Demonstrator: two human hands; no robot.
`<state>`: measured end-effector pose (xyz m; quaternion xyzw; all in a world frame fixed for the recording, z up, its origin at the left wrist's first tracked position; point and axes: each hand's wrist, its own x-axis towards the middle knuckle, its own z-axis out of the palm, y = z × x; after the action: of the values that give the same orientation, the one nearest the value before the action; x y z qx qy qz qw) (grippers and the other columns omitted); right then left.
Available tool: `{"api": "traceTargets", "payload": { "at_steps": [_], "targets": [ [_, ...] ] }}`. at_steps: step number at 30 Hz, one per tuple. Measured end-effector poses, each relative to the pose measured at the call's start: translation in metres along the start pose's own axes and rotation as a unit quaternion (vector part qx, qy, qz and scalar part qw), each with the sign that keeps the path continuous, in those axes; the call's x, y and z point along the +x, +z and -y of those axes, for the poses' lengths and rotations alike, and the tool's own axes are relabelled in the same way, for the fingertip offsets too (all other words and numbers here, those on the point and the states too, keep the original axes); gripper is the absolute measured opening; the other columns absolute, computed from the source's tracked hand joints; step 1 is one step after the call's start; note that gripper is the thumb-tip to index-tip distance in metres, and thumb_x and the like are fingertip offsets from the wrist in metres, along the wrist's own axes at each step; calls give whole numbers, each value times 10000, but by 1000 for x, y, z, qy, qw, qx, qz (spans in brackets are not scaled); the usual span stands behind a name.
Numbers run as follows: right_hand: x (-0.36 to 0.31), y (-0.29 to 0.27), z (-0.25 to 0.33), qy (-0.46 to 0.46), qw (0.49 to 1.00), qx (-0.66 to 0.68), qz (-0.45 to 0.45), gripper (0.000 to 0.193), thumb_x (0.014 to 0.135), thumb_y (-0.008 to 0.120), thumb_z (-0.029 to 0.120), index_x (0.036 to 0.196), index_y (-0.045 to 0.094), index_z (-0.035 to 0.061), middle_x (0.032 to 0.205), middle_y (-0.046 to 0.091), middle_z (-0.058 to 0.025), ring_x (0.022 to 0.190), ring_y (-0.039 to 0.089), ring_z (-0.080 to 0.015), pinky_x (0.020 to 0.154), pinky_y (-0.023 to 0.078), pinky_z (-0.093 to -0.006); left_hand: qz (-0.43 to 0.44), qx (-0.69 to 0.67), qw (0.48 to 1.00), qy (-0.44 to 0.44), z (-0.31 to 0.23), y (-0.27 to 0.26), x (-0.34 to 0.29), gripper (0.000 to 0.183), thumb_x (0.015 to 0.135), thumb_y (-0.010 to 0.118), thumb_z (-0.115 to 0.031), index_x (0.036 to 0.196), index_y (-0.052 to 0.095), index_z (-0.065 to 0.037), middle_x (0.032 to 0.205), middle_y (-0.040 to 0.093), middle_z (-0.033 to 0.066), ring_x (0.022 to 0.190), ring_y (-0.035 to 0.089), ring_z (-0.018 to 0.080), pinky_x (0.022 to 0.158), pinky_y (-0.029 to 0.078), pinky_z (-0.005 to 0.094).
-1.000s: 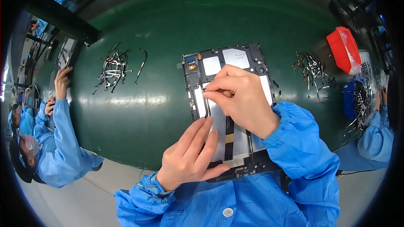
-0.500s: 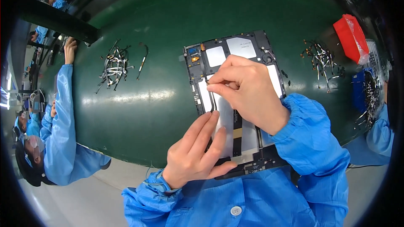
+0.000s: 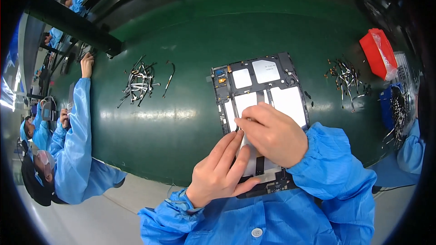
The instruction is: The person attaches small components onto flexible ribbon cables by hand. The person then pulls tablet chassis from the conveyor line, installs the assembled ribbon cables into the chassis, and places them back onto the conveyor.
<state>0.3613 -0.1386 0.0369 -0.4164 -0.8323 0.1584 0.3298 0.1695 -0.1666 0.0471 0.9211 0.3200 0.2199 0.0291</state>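
An opened tablet (image 3: 289,79), with white battery cells and a dark frame, lies on the table in front of me. A thin black flex cable (image 3: 235,104) runs lengthwise down its left part. My left hand (image 3: 218,170) rests over the tablet's lower left, fingers stretched out and index fingertip at the cable. Just above those fingertips, my right hand (image 3: 274,138) is closed in a pinch on the cable's line. Whatever lies between its thumb and finger is hidden.
Left of the tablet lies a pile of flex cables (image 3: 140,81), with a single cable (image 3: 169,80) beside it. A second cable pile (image 3: 345,79), a red bin (image 3: 378,54) and a blue bin (image 3: 387,102) are at the right. A co-worker's arm (image 3: 81,113) reaches along the left edge.
My right hand has slid down along the cable toward my left fingertips, uncovering more of the upper battery cells. The left hand stays by the cable. The whole view has shifted slightly.
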Motion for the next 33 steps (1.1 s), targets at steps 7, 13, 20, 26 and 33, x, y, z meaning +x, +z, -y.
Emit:
{"api": "traceTargets", "payload": {
  "at_steps": [7, 13, 20, 26, 33],
  "targets": [
    [31, 2, -23, 23, 994, -28, -106, 208, 782, 753, 70, 977, 715, 8, 970, 626, -84, 859, 594, -266, 752, 511, -361, -2, -11, 1000, -12, 2, 1, -1, 544, 878, 609, -509, 1031, 638, 12, 1154, 653, 226, 1086, 651, 342, 837, 572, 334],
    [33, -2, -28, 90, 986, 99, -100, 151, 750, 782, 72, 882, 718, 36, 956, 680, -67, 884, 605, -247, 783, 510, -350, -5, -20, 1000, -6, 2, 2, -2, 526, 875, 615, -501, 1023, 627, 3, 1163, 654, 220, 1088, 651, 342, 830, 575, 332],
    [37, -1, -23, 131, 980, 120, -86, 131, 761, 756, 40, 845, 656, 48, 992, 692, -68, 928, 601, -253, 817, 494, -355, -1, -27, 1000, -6, 3, 1, 0, 534, 877, 603, -520, 1020, 623, -5, 1144, 663, 218, 1078, 657, 341, 833, 574, 330],
    [38, 2, -25, 109, 986, 88, -85, 120, 770, 743, 53, 836, 643, 58, 998, 680, -64, 926, 580, -266, 803, 480, -368, -6, -17, 1000, -4, 3, 2, 0, 539, 894, 575, -531, 1006, 629, -6, 1123, 671, 218, 1056, 668, 337, 833, 575, 330],
    [38, 4, -27, 103, 986, 84, -98, 120, 767, 741, 53, 818, 632, 60, 981, 672, -64, 920, 577, -273, 797, 477, -372, -8, -21, 1000, 0, 4, 2, 1, 560, 902, 563, -543, 1010, 638, 1, 1113, 672, 228, 1041, 674, 350, 819, 579, 338]
  ]
}}
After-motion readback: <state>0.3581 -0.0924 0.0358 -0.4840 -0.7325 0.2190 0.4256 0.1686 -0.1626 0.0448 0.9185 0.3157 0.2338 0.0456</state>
